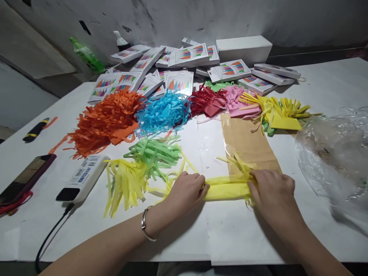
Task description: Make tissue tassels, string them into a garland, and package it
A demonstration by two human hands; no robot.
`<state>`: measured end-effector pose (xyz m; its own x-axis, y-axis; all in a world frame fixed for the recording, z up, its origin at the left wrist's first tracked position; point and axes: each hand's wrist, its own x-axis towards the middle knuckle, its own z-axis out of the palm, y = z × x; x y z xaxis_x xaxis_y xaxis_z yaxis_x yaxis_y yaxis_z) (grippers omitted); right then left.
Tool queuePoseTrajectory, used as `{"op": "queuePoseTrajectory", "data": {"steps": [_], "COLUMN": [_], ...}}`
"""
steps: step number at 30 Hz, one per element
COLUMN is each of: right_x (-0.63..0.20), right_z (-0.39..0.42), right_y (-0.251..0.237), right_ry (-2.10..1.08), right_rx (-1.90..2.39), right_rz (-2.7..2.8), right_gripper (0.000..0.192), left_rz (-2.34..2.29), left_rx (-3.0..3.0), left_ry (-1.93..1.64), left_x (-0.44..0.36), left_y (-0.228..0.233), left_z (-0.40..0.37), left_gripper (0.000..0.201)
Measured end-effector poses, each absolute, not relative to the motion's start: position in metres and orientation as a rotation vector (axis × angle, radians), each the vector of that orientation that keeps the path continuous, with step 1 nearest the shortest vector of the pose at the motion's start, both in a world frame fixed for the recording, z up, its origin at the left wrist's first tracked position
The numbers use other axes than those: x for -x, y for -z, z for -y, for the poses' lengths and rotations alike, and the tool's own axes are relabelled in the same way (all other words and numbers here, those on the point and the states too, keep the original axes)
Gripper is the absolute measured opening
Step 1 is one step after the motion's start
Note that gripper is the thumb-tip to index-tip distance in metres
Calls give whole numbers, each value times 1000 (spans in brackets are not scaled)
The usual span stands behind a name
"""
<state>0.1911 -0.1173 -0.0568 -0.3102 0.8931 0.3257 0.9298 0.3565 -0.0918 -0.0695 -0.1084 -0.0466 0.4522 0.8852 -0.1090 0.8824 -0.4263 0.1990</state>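
A yellow tissue-paper tassel [225,188] lies stretched between my two hands above the white table, its flat middle band showing and its cut strips running out past both fists. My left hand [188,191] closes around its left part, fingers curled. Around the right part my right hand [270,191] is pinched, thumb toward the band. Left of my left hand rest a fringed yellow tassel [126,184] and a light green tassel [156,151]. Brown tape-covered cardboard [250,142] lies just beyond my right hand.
Orange [106,119], blue [165,111], red, pink and yellow fringe piles line the middle. Behind them are stacked boxes [186,55] and a green bottle [87,55]. A power bank [86,178], phone [27,180] and cutter [36,130] sit left; clear plastic [333,157] right.
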Motion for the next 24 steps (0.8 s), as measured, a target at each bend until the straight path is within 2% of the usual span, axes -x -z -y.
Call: {"op": "queuePoseTrajectory", "data": {"steps": [3, 6, 9, 11, 13, 14, 16, 17, 20, 24], "right_x": [-193, -180, -162, -154, -151, -151, -151, -151, -148, -150], "right_z": [119, 128, 136, 137, 135, 133, 131, 131, 133, 137], "right_y": [42, 34, 47, 61, 71, 72, 71, 68, 61, 63], "right_ry": [317, 289, 223, 286, 346, 354, 306, 249, 56, 94], "right_rx": [1600, 1180, 818, 824, 822, 816, 833, 845, 854, 835], "right_rz": [2144, 2285, 2575, 2646, 2642, 2623, 2559, 2519, 2481, 2606], "right_gripper": [20, 26, 32, 34, 33, 31, 28, 27, 24, 28], "left_rz": [-1539, -1542, -1534, -1569, -1634, -1618, -1454, -1333, -1075, -1017], "left_rx": [-2463, -2463, -2458, -2465, -2556, -2634, -2807, -2882, -3002, -2956], "left_ry": [25, 46, 62, -18, -275, -436, -641, -655, -531, -488], "left_x": [68, 66, 69, 75, 82, 84, 86, 86, 80, 79], "left_y": [47, 48, 48, 47, 44, 42, 40, 40, 47, 59], "left_z": [107, 105, 102, 100, 101, 103, 109, 113, 123, 129], "left_gripper": [28, 30, 32, 28, 18, 21, 39, 39, 11, 19]}}
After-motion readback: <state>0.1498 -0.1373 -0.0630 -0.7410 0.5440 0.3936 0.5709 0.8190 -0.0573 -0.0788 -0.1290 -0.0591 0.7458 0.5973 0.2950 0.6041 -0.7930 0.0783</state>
